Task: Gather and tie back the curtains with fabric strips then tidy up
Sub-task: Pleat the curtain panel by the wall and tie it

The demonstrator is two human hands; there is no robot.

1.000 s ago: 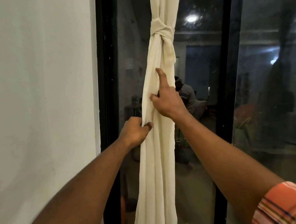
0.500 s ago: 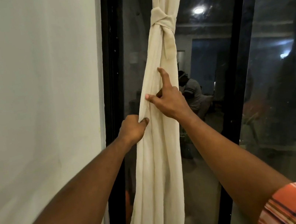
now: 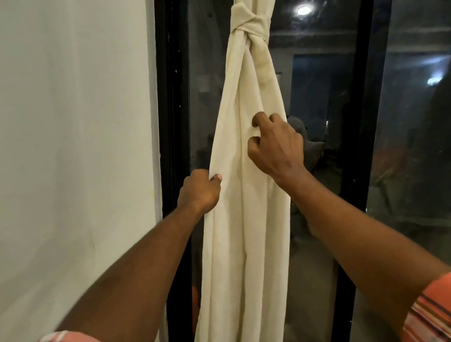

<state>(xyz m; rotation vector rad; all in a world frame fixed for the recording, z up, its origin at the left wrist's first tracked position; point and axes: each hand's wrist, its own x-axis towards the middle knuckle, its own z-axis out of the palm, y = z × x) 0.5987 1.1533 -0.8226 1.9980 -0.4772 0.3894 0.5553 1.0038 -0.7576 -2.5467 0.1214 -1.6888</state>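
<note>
**A:** Curtain is bunched against the dark window, fabric strip knotted up high. So why hold it?

**B:** Left hand is pinching the edge fold closed, probably straightening pleats. Right hand is curled loosely against the cloth, gripping nothing I can see.

We see a cream curtain hanging in front of a dark glass door, gathered into one long bundle that runs from top centre down toward the lower left. High up, a fabric strip of the same cream cloth is wrapped around it and knotted, its loose end hanging down the right side. Below the knot the folds spread wider.
</note>
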